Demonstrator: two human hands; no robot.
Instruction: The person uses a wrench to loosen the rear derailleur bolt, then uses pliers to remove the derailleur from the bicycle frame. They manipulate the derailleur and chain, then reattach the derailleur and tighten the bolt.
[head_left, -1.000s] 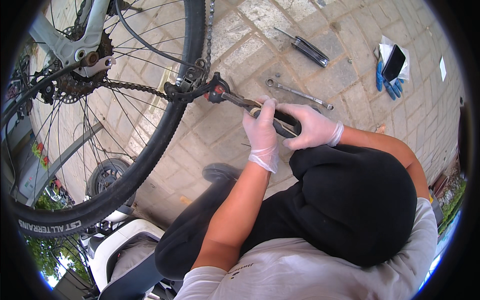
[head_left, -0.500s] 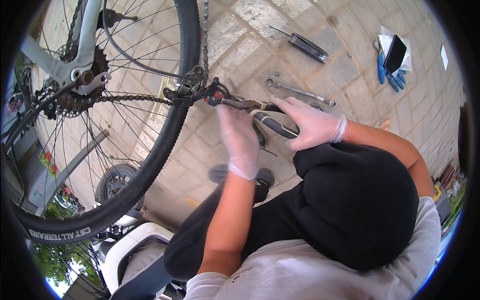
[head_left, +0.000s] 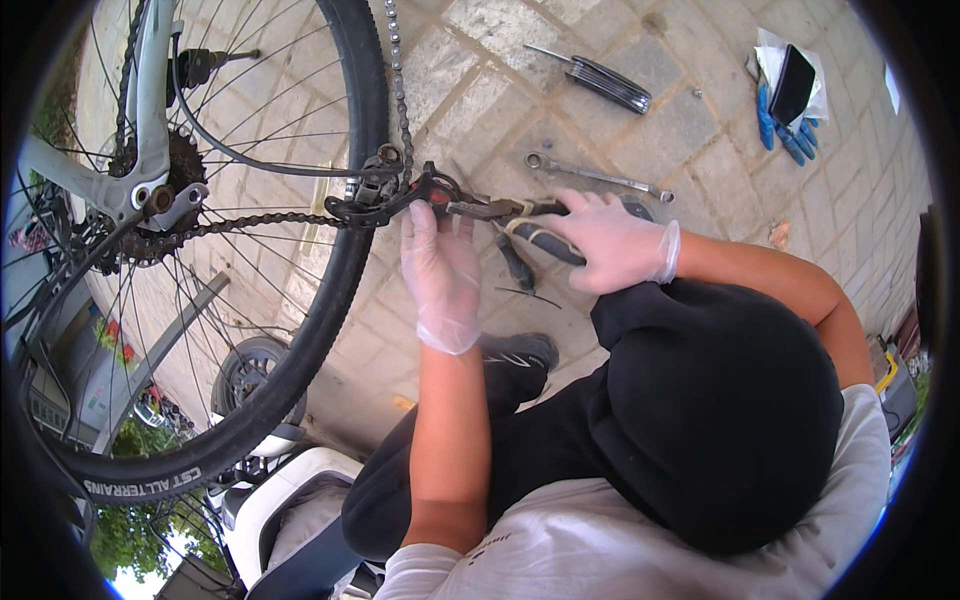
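My right hand [head_left: 615, 242], in a clear glove, is closed around the dark handles of pliers [head_left: 545, 228]. Their jaws reach the red pulley area of a black rear derailleur [head_left: 432, 190]. Below it, my gloved left hand [head_left: 440, 275] has its fingertips up against the derailleur cage, thumb and fingers gripping near the pulley; part of the contact is hidden. A rusty bicycle chain [head_left: 265, 222] runs from the sprockets [head_left: 180, 185] into the derailleur, and another length goes upward. The derailleur sits in front of the tyre [head_left: 340, 270].
On the paving lie a wrench [head_left: 600, 178], a folding multi-tool [head_left: 610, 85], a dark-handled tool [head_left: 515, 262] and a phone [head_left: 793, 88] over blue gloves [head_left: 785, 135]. A white scooter [head_left: 290, 490] stands at the lower left. My black-clad knee [head_left: 720, 420] is close beneath the right hand.
My left hand has shifted left and turned, from a blur below the pliers to the derailleur cage. The right hand still holds the pliers at the pulley area. The view has shifted slightly.
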